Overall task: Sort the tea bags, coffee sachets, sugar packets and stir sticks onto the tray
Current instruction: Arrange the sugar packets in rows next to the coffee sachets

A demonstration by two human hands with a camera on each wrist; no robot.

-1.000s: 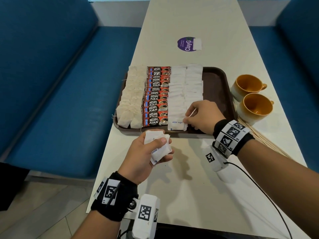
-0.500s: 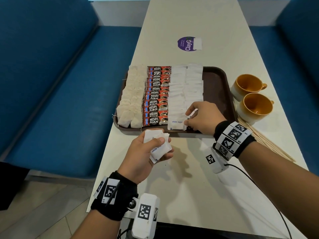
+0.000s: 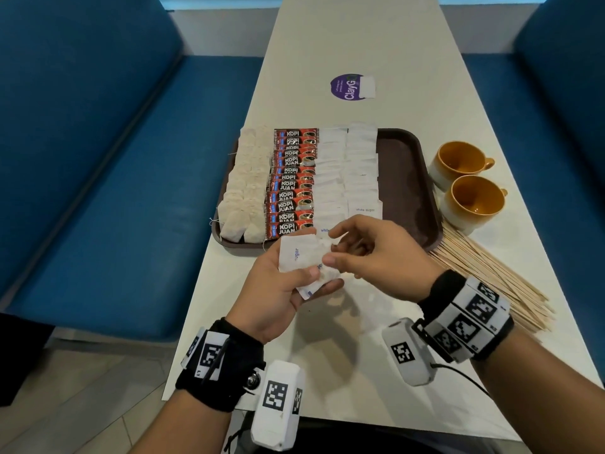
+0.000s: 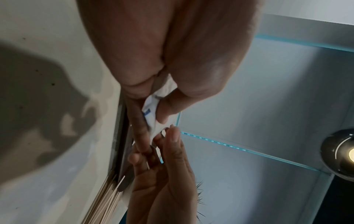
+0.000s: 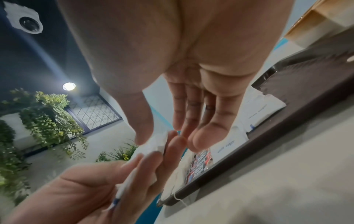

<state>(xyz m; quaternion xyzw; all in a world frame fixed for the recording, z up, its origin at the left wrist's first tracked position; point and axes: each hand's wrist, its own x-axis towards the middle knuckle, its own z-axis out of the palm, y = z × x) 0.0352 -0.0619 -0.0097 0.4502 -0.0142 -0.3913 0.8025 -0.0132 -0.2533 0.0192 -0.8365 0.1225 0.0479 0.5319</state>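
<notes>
A brown tray (image 3: 402, 178) carries columns of tea bags (image 3: 245, 191), red coffee sachets (image 3: 291, 185) and white sugar packets (image 3: 347, 178). Just in front of the tray, my left hand (image 3: 314, 276) grips a small stack of sugar packets (image 3: 294, 257). My right hand (image 3: 330, 247) meets it from the right. Its thumb and forefinger pinch the right edge of the stack's top packet (image 5: 155, 144). The left wrist view shows the same packet (image 4: 153, 121) between both hands' fingertips. Stir sticks (image 3: 491, 276) lie in a fan on the table right of the tray.
Two orange cups (image 3: 458, 165) (image 3: 474, 198) stand right of the tray, above the sticks. A purple sticker (image 3: 348, 87) lies farther up the white table (image 3: 360, 339). Blue benches flank both sides. The tray's right strip is bare.
My right hand left the front of the tray's sugar rows and came back to the stack in my left hand. The left hand rose slightly toward it.
</notes>
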